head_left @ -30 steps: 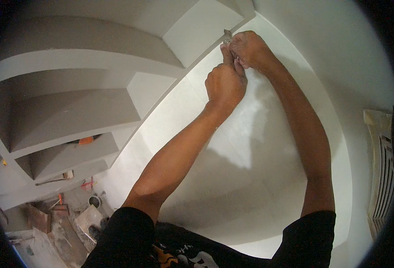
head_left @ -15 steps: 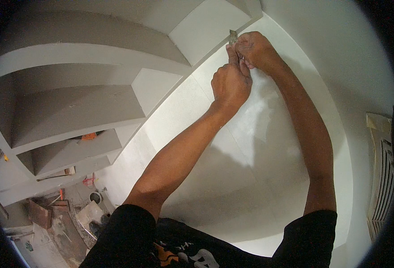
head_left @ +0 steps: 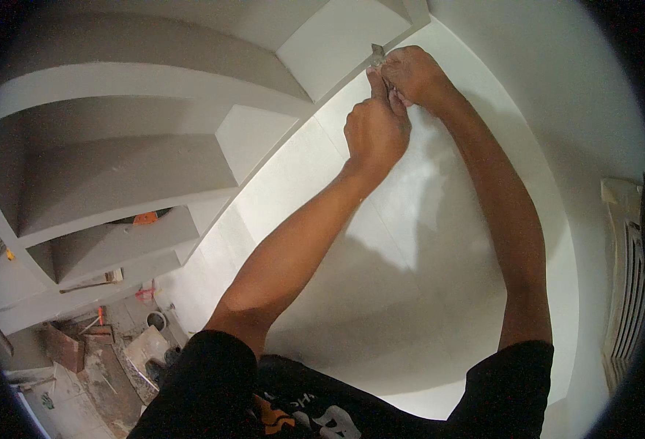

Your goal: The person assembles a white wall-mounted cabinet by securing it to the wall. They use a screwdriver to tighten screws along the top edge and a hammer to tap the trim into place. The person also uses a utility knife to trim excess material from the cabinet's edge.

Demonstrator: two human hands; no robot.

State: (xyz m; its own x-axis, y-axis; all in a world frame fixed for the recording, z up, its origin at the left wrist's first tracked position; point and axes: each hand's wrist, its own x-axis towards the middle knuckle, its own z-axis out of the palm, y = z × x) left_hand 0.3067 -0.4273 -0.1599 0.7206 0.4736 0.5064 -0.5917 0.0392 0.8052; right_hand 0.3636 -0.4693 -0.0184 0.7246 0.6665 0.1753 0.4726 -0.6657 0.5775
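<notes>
At the top of the view, a small scraper (head_left: 377, 53) points away from me, its short, flat, greyish blade close to the edge of a white shelf unit (head_left: 304, 110). My left hand (head_left: 378, 130) is closed around its lower end, with the forefinger stretched up along it. Just to the right, my right hand (head_left: 413, 76) pinches the same tool near the blade, touching the left fingers. Most of the handle is hidden by my fingers. Behind both hands is a smooth white panel (head_left: 322, 293), marked by faint seams and the shadows of my arms.
On the lower shelves lie an orange object (head_left: 145, 218) and a brush-like tool (head_left: 92, 282). The cluttered floor at lower left holds a brown board (head_left: 65, 347), a round cup (head_left: 156, 321) and a pale slab (head_left: 147, 350). A slatted vent-like panel (head_left: 628, 293) is at the right.
Both hands have shifted slightly up and left with the scraper, its blade tilting a little leftward. Their grip looks the same.
</notes>
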